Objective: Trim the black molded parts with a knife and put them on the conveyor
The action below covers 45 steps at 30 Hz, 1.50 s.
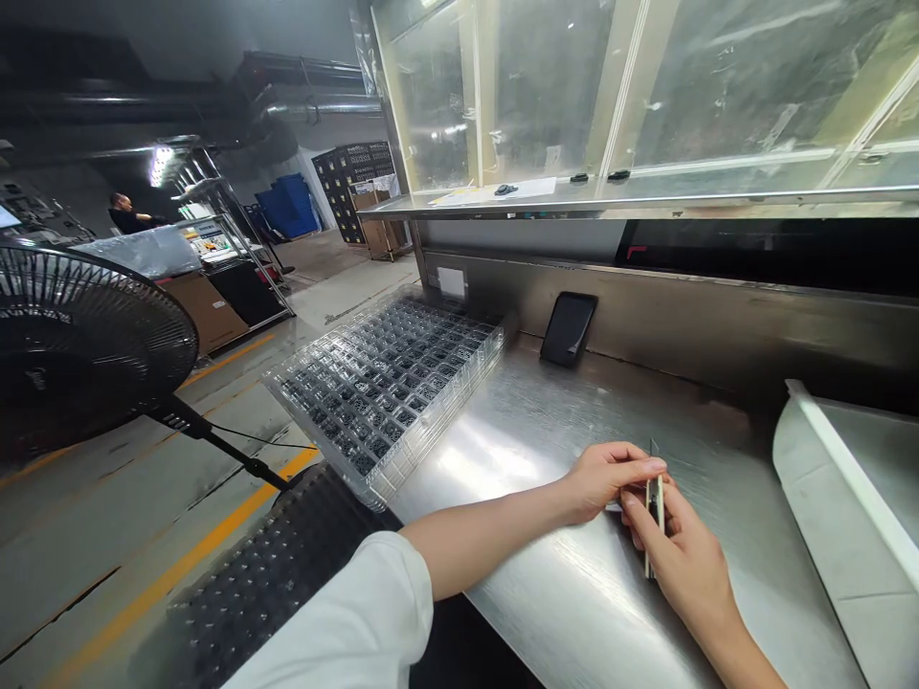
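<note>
My left hand [607, 474] and my right hand [682, 555] meet over the steel workbench [546, 421]. The right hand's fingers are closed round a thin pair of tweezers [654, 507], held upright. My left hand's fingers are pinched together at the tweezers' tip; what they pinch is too small to make out. A stack of clear plastic trays [388, 383] holding several small dark parts lies on the bench to the left of my hands.
A black phone [568, 328] leans against the bench's back wall. A white chute [840, 498] sits at the right. A black fan [78, 344] stands at the left over a dark studded tray [280, 565]. A person [125, 212] is far off at the back.
</note>
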### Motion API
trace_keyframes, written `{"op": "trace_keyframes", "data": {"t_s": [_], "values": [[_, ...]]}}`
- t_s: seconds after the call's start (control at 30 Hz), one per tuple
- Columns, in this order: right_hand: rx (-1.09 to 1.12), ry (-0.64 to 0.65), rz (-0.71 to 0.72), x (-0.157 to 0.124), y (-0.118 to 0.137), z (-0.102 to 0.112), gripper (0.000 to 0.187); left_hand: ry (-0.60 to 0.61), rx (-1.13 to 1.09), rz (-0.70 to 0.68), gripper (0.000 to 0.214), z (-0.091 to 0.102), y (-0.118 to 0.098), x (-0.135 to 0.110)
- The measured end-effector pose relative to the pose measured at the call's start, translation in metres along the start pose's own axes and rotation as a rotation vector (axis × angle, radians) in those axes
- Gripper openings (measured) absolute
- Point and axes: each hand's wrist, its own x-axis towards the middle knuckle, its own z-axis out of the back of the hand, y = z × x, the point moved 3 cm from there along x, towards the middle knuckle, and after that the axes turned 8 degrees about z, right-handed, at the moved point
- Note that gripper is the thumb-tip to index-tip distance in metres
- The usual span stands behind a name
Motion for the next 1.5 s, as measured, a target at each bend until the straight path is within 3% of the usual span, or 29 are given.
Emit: {"op": "trace_keyframes", "data": {"t_s": [0.9, 1.5], "values": [[0.041, -0.017, 0.07, 0.001, -0.012, -0.002, 0.058, -0.015, 0.008, -0.011, 0.076, 0.001, 0.001, 0.001], [0.179, -0.042, 0.172, -0.001, -0.008, -0.011, 0.036, -0.025, 0.065, -0.1, 0.061, 0.001, 0.003, -0.002]]}}
